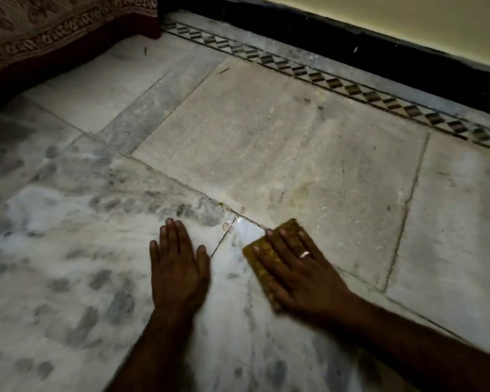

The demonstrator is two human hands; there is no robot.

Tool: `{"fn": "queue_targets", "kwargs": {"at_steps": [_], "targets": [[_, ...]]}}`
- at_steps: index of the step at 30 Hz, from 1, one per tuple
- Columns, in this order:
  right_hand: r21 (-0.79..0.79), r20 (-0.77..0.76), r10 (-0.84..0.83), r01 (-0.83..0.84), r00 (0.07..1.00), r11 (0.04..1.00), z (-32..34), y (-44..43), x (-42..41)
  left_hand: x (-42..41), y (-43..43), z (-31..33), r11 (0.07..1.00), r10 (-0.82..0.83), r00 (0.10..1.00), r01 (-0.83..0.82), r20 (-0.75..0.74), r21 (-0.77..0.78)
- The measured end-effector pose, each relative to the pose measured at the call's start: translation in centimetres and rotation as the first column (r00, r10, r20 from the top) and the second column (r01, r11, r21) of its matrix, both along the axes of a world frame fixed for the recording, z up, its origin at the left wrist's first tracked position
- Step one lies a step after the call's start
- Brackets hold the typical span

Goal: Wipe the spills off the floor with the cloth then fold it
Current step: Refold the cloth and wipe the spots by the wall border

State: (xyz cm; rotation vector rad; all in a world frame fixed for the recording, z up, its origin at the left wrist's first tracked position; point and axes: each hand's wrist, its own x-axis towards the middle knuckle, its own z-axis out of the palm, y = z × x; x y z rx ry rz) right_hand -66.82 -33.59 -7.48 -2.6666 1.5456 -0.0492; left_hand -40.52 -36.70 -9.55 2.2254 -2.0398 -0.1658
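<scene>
1. the small yellow-brown cloth point(289, 225) lies flat on the marble floor point(266, 137) at about 5 o'clock, across a tile joint.
2. the right hand point(297, 267) presses on it, fingers straight and slightly spread, with a ring point(304, 253) on one finger.
3. the left hand point(178, 261) lies flat on bare floor at 7 o'clock, fingers together, holding nothing.
4. a wet patch point(245, 227) glistens between the hands, beside the cloth.
5. a patterned bedcover point(54, 29) hangs at 11 o'clock; a border strip point(323, 77) and black skirting point(323, 38) run from 12 to 3 o'clock.

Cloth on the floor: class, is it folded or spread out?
Folded, apparently: the cloth is a small thick rectangle pressed under the flat right hand.
</scene>
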Motion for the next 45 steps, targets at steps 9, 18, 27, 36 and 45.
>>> {"fn": "queue_targets", "kwargs": {"at_steps": [9,18,27,36,45], "targets": [[0.048,-0.036,-0.39,0.392,0.92,0.919,-0.2,-12.8,4.9,0.4,0.0,-0.2,0.999,-0.031,0.999,0.031,-0.006,-0.018],[-0.054,0.115,0.173,-0.168,0.978,0.984,0.2,-2.0,10.5,1.6,0.5,0.3,0.988,-0.078,0.919,0.019,-0.386,-0.155],[-0.19,-0.112,-0.038,0.016,0.993,0.982,1.3,-8.3,-0.2,1.0,0.3,0.3,0.996,-0.062,0.951,0.04,-0.304,-0.078],[-0.03,0.151,0.128,-0.125,0.98,0.992,0.2,-9.5,14.7,1.5,0.6,0.3,0.975,-0.069,0.888,-0.037,-0.454,-0.22],[0.052,0.06,-0.025,0.022,0.998,0.998,1.7,-4.5,-1.6,1.0,0.1,0.0,0.999,-0.045,0.979,0.042,-0.2,-0.02]]}}
